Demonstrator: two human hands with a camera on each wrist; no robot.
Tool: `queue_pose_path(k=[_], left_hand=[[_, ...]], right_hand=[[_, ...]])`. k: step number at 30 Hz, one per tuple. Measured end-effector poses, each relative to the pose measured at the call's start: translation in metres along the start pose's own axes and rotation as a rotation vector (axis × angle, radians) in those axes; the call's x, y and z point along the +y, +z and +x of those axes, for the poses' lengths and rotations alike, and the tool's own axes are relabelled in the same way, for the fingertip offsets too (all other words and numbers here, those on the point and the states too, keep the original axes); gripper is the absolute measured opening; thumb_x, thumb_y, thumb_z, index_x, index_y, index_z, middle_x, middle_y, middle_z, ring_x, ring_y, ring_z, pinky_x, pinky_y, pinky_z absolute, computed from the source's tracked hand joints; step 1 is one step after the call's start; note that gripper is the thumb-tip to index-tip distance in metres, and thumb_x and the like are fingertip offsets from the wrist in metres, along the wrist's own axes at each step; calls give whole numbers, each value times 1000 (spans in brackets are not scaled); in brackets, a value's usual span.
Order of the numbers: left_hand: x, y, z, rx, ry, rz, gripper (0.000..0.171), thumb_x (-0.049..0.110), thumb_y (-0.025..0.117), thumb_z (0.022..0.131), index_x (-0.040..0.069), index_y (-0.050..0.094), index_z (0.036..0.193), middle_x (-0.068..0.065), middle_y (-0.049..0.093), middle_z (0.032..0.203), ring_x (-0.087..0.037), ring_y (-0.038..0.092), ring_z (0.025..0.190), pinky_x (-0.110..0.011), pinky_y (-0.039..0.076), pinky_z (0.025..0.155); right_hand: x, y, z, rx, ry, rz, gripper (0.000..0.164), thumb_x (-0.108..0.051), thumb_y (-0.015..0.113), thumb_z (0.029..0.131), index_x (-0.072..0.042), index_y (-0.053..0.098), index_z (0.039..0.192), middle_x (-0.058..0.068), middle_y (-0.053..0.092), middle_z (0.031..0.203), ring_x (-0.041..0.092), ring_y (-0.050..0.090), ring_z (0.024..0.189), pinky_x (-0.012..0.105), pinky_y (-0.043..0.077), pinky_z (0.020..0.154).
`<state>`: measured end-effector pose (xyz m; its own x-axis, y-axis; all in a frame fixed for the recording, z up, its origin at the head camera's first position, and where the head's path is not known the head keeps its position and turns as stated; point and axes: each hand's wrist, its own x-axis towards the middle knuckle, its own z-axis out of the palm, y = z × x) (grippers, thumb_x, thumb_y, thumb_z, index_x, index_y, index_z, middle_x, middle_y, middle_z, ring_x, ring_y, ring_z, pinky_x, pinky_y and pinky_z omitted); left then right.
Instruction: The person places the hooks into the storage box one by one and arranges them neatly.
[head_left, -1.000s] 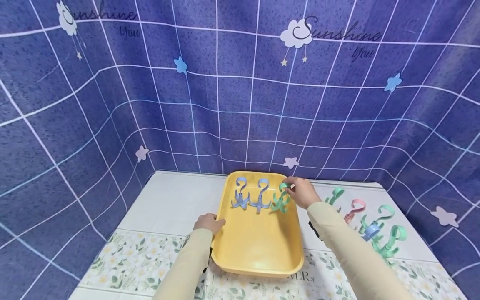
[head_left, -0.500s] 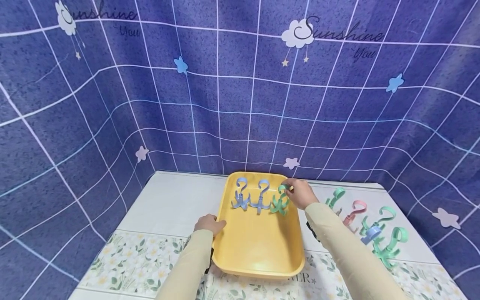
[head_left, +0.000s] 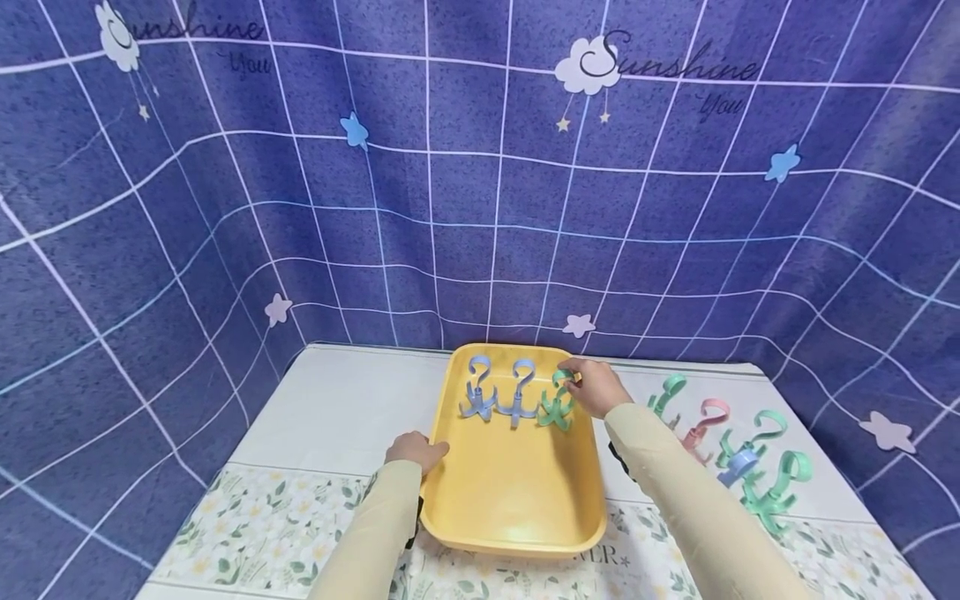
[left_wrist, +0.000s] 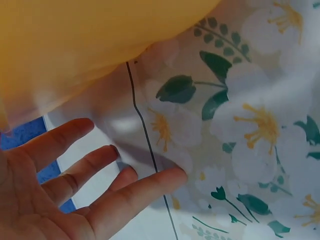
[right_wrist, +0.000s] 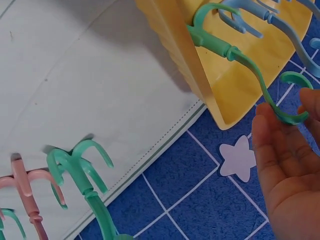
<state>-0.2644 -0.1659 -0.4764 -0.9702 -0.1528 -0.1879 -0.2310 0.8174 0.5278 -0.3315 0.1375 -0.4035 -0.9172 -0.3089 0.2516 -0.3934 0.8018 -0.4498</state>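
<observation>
In the head view my right hand (head_left: 598, 387) pinches the curled top of a green four-pronged hanging hook (head_left: 556, 411). That hook's prongs are inside the yellow tray (head_left: 513, 492), at the far right. The right wrist view shows thumb and fingers at the curl of the green hook (right_wrist: 260, 80). Beside it in the tray sit two blue hooks (head_left: 517, 408), curls toward the back wall. My left hand (head_left: 417, 451) is at the tray's left side, thumb over the rim. In the left wrist view the fingers of the left hand (left_wrist: 100, 185) spread straight below the tray's edge.
Right of the tray on the table lie several more hooks: a pink hook (head_left: 701, 425), green hooks (head_left: 772, 496) and a blue hook (head_left: 738, 467). A floral strip (head_left: 285, 517) crosses the front of the white table (head_left: 352, 392). Blue checked cloth (head_left: 465, 192) hangs behind.
The right hand has shifted slightly left and down with the green hook, whose prongs have come closer to the middle blue hook. The left hand stays at the tray's side.
</observation>
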Motion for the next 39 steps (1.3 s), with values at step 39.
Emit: queue_pose_path(k=[39], left_hand=[[4,1,1,-55,-33,-68,32,17,60,86,-12,65,99,-12,61,73,-24,61,64,-33,53,59]], right_hand=[[22,-57,-46,97,-45,-36,30,-5,66,95,1,68,124,23,68,117,36,70,96,54,54,85]])
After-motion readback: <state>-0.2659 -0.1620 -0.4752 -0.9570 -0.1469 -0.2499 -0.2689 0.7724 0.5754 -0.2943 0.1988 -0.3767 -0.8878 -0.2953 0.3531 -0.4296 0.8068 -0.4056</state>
